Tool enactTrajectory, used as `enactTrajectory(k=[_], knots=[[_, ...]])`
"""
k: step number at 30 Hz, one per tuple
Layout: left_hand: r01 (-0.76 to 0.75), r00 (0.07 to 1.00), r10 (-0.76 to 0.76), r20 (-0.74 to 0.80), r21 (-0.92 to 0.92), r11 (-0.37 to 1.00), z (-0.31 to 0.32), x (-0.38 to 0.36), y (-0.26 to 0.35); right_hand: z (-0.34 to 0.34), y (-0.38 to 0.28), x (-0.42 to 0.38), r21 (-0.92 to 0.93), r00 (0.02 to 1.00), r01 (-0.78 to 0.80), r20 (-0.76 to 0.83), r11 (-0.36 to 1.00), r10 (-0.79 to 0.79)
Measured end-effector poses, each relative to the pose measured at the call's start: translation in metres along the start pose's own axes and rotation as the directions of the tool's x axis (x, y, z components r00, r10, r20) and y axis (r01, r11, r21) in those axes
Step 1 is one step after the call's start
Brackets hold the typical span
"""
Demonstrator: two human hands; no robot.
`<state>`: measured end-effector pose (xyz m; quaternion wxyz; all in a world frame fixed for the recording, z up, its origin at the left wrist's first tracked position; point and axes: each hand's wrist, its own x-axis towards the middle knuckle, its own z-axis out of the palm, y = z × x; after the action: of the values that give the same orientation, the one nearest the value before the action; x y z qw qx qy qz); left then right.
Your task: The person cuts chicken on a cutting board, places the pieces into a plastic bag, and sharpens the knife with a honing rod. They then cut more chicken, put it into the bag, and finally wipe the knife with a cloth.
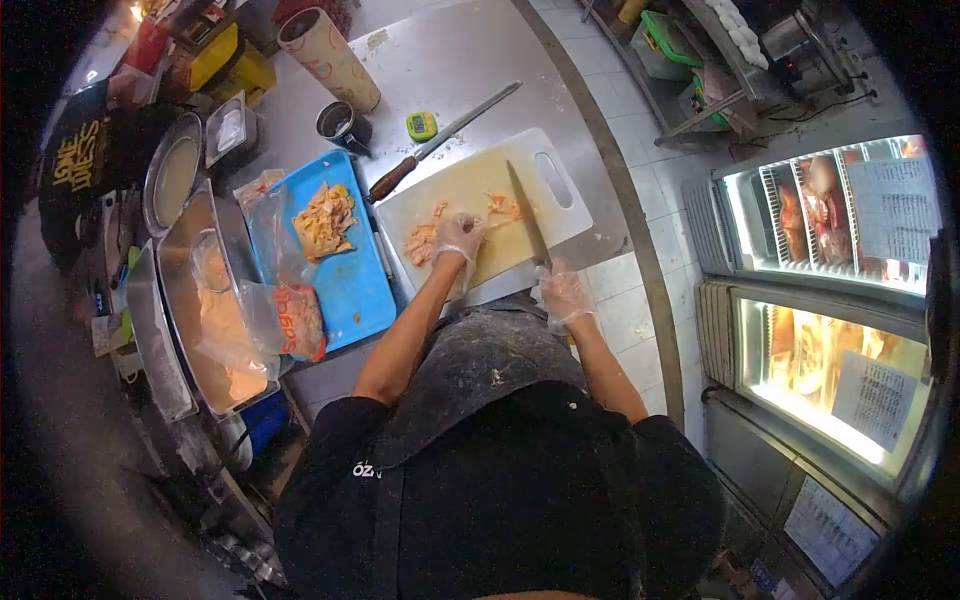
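The left hand [461,236] curls by cut meat [419,244], hold unclear, the right hand [565,293] grips the knife [528,212], and the tray's [368,302] pile [325,222] looks uncut.

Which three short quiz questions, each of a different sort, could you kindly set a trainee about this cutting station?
1. Multiple choice: which gloved hand holds the long steel knife? (a) left; (b) right.

2. Fill the gap: the heap of pale orange food pieces lies on a flat plastic tray coloured ____.

3. True or false: the small green digital device lies on the white plastic cutting board.

Key: 1, b, the right hand; 2, blue; 3, false, as it lies on the grey metal table.
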<state>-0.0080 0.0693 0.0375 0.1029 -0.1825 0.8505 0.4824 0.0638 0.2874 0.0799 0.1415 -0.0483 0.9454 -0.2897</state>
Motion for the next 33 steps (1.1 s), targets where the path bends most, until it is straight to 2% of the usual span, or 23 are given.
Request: enactTrajectory(k=[1, 3, 4, 5, 6, 7, 8, 9, 11, 12, 13, 14, 15, 17, 18, 20, 21, 24, 28, 30, 31, 32, 33], knots=[[-0.049, 0.998, 0.051, -0.020, 0.071, 0.996, -0.002, -0.004, 0.003, 0.002, -0.001, -0.001, -0.044, 0.997, 0.074, -0.023, 0.996, -0.075], [-0.098, 0.994, 0.104, -0.032, 0.144, 0.985, -0.014, -0.018, 0.023, 0.023, 0.011, 0.001, -0.206, 0.903, 0.430, 0.112, 0.879, -0.416], [-0.034, 0.999, 0.035, -0.007, 0.105, 0.994, -0.021, -0.024, 0.035, 0.034, 0.018, 0.000, -0.206, 0.905, 0.426, 0.109, 0.881, -0.412], [0.031, 0.999, -0.033, 0.018, 0.068, 0.997, -0.024, -0.026, 0.041, 0.048, 0.030, -0.001, -0.015, 0.962, 0.241, 0.138, 0.970, -0.237], [0.029, 0.999, -0.030, 0.017, 0.067, 0.997, -0.020, -0.020, 0.030, 0.051, 0.031, -0.001, 0.079, 0.973, 0.143, 0.171, 0.987, -0.154], [0.013, 0.999, -0.012, -0.053, 0.019, 1.000, -0.013, -0.011, 0.008, 0.053, 0.032, -0.002, 0.167, 0.977, 0.037, 0.202, 0.985, -0.071], [-0.005, 0.992, 0.002, -0.124, -0.027, 1.000, -0.011, -0.005, -0.007, 0.051, 0.029, -0.004, 0.048, 0.989, 0.015, 0.144, 0.999, -0.022], [-0.001, 0.992, -0.002, -0.124, -0.026, 1.000, -0.016, -0.003, -0.012, 0.046, 0.023, -0.007, -0.066, 0.996, -0.020, 0.081, 0.998, 0.025], [0.080, 0.994, -0.089, -0.062, -0.136, 0.987, -0.026, -0.001, -0.013, 0.032, 0.009, -0.010, -0.092, 0.996, 0.020, 0.087, 0.996, -0.012], [0.077, 0.994, -0.086, -0.061, -0.135, 0.988, -0.030, 0.000, -0.009, 0.028, 0.006, -0.009, -0.121, 0.994, 0.072, 0.093, 0.990, -0.061], [0.057, 0.993, -0.078, -0.088, -0.216, 0.975, -0.036, -0.001, -0.006, 0.032, 0.009, -0.008, -0.119, 0.994, 0.076, 0.093, 0.990, -0.065], [0.034, 0.991, -0.071, -0.116, -0.294, 0.955, -0.042, -0.001, -0.003, 0.036, 0.010, -0.006, -0.100, 0.992, -0.017, 0.121, 0.995, 0.029], [0.031, 0.990, -0.069, -0.120, -0.293, 0.955, -0.046, 0.003, -0.002, 0.038, 0.012, -0.006, -0.085, 0.981, -0.113, 0.149, 0.990, 0.125], [0.015, 0.987, -0.103, -0.120, -0.578, 0.816, -0.051, 0.010, 0.003, 0.032, 0.009, -0.009, -0.082, 0.986, -0.066, 0.148, 0.994, 0.077], [0.009, 0.987, -0.099, -0.123, -0.579, 0.815, -0.058, 0.005, 0.021, 0.028, 0.005, -0.009, -0.078, 0.988, -0.015, 0.150, 0.997, 0.027], [-0.065, 0.993, -0.006, -0.115, -0.603, 0.795, -0.074, -0.008, 0.053, 0.031, 0.006, -0.009, -0.090, 0.987, -0.011, 0.160, 0.996, 0.026], [-0.141, 0.990, 0.092, -0.110, -0.654, 0.743, -0.075, -0.009, 0.058, 0.031, 0.006, -0.007, -0.103, 0.985, -0.010, 0.168, 0.995, 0.027], [-0.116, 0.993, 0.073, -0.091, -0.714, 0.690, -0.067, -0.003, 0.064, 0.026, 0.006, -0.008, -0.117, 0.979, 0.088, 0.193, 0.989, -0.064], [-0.104, 0.992, 0.022, -0.128, -0.678, 0.728, -0.062, 0.006, 0.080, 0.038, 0.021, -0.007, -0.169, 0.976, 0.089, 0.213, 0.982, -0.051], [-0.201, 0.965, 0.258, -0.044, -0.758, 0.621, -0.053, 0.024, 0.073, 0.034, 0.026, -0.010, -0.065, 0.990, -0.073, 0.114, 0.995, 0.080], [-0.191, 0.973, 0.226, -0.041, -0.689, 0.699, -0.048, 0.028, 0.075, 0.030, 0.027, -0.011, -0.066, 0.991, -0.068, 0.113, 0.996, 0.075], [-0.193, 0.973, 0.227, -0.042, -0.690, 0.698, -0.042, 0.039, 0.065, 0.017, 0.020, -0.015, -0.060, 0.986, -0.110, 0.119, 0.992, 0.117], [-0.187, 0.974, 0.227, -0.014, -0.621, 0.761, -0.030, 0.056, 0.046, 0.009, 0.017, -0.018, -0.053, 0.979, -0.155, 0.123, 0.986, 0.161]])
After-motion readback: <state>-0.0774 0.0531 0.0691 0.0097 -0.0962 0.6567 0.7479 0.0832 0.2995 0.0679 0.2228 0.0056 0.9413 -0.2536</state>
